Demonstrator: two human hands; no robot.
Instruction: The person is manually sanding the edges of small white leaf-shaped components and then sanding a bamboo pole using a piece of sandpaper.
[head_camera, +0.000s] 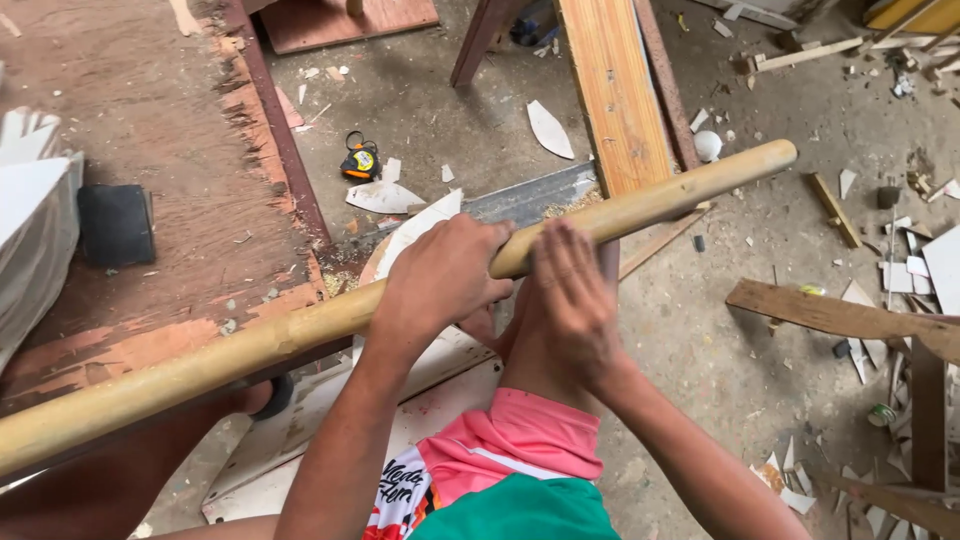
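Observation:
A long round wooden pole (660, 200) runs from the lower left up to the right, across the middle of the view. My left hand (440, 275) is wrapped over the pole near its middle. Just to the right, my right hand (572, 300) lies on the pole with its fingers flat and together; whether a small thing sits under the palm is hidden. The pole's left part rests over the edge of a worn reddish wooden tabletop (150, 150). Below the hands my raised knee shows, with pink and green shorts (500, 470).
A yellow and black tape measure (360, 160) lies on the dusty concrete floor. A light wooden plank (615, 90) leans at the top middle. Wood offcuts (840, 315) and white chips are scattered at the right. A black block (117, 225) sits on the tabletop beside a white object (35, 230).

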